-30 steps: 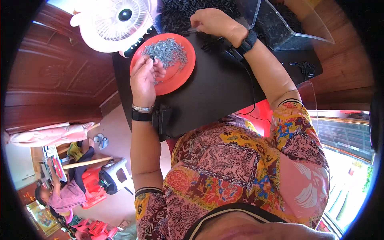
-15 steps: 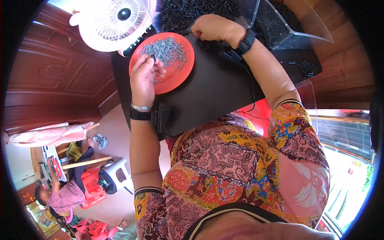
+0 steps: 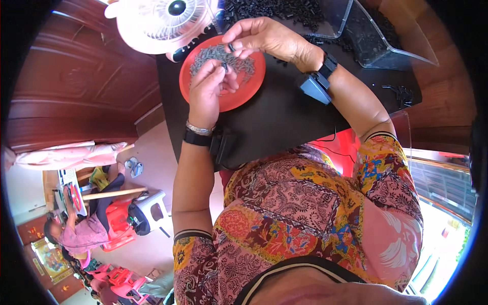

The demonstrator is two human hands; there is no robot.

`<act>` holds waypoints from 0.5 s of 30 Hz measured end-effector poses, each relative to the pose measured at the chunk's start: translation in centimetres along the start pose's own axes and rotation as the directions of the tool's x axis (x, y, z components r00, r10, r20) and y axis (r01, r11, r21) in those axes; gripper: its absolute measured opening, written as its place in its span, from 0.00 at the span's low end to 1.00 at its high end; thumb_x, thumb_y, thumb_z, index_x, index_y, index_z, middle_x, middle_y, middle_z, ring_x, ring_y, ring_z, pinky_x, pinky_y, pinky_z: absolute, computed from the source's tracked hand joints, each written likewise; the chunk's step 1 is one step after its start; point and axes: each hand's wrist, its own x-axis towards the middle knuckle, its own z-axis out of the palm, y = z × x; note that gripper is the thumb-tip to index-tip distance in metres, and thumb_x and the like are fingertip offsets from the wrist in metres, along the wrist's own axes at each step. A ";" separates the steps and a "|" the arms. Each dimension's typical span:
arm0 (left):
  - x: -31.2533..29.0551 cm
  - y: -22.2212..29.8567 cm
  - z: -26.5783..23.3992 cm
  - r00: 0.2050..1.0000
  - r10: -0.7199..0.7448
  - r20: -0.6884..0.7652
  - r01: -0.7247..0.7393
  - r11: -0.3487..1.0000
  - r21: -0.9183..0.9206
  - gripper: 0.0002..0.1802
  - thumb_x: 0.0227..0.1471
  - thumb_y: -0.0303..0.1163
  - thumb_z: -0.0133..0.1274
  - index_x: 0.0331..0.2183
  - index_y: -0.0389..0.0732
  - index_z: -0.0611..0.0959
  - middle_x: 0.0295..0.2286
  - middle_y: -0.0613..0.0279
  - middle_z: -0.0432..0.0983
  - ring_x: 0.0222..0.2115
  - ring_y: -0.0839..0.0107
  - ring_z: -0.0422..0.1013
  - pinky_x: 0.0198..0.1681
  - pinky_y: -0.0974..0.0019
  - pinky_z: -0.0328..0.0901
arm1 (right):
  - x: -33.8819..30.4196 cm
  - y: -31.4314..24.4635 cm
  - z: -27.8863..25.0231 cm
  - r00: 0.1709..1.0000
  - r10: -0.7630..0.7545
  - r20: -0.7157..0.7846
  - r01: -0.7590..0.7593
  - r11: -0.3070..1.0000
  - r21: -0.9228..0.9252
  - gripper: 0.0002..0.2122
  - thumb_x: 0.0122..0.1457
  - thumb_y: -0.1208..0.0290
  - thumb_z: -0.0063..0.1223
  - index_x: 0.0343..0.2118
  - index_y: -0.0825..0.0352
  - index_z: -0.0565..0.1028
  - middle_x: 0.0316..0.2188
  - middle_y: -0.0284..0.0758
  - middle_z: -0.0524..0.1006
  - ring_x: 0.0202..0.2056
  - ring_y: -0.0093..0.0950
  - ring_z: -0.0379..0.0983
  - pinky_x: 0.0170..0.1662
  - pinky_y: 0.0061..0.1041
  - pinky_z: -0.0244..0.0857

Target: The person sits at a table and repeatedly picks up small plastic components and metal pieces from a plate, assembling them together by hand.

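My left hand (image 3: pixel 208 91) is above a round red plate (image 3: pixel 243 96), its thumb and fingers pinching a small black plastic piece (image 3: pixel 224 66). My right hand (image 3: pixel 264 39) comes in from the right at the plate's far edge. Between its thumb and forefinger is another small black part (image 3: pixel 231 47), close to the left one but apart from it. On the plate lies a heap of small grey pieces (image 3: pixel 247 66), partly covered by my hands. A large pile of small black pieces (image 3: pixel 284 9) spreads behind the plate.
A white fan (image 3: pixel 152 25) stands at the far left of the dark table (image 3: pixel 269 127). Clear plastic bins (image 3: pixel 386 58) with black pieces are at the far right, near a small black heap (image 3: pixel 402 95). Across the room, a person (image 3: pixel 84 234) sits near red stools (image 3: pixel 119 223).
My right hand has come left from beside the black pile to the left hand, and a black piece now shows in its fingers. The whole view has shifted slightly.
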 end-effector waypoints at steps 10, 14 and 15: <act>0.2 -0.1 -0.3 0.999 0.028 0.024 -0.027 0.997 -0.066 0.11 0.56 0.35 0.40 0.31 0.38 0.73 0.27 0.62 0.72 0.25 0.74 0.69 0.30 0.72 0.63 | -0.5 0.2 1.9 0.998 0.007 0.069 -0.002 0.997 -0.079 0.08 0.55 0.73 0.54 0.37 0.67 0.77 0.30 0.28 0.77 0.32 0.16 0.71 0.40 0.17 0.66; 0.3 -0.4 -0.6 0.998 0.061 0.004 -0.060 0.994 -0.095 0.11 0.56 0.34 0.40 0.32 0.37 0.73 0.27 0.61 0.72 0.25 0.73 0.69 0.30 0.71 0.63 | -0.2 0.7 2.3 0.996 -0.015 0.083 0.021 0.997 -0.074 0.08 0.56 0.73 0.53 0.38 0.68 0.75 0.29 0.28 0.76 0.32 0.15 0.70 0.39 0.16 0.66; 0.3 -0.4 -0.7 0.998 0.060 0.004 -0.059 0.994 -0.094 0.11 0.56 0.34 0.40 0.32 0.37 0.73 0.27 0.61 0.72 0.25 0.73 0.69 0.30 0.71 0.63 | -0.1 0.7 2.6 0.996 -0.027 0.086 0.033 0.997 -0.069 0.08 0.57 0.73 0.53 0.39 0.68 0.75 0.29 0.27 0.76 0.32 0.15 0.70 0.39 0.16 0.65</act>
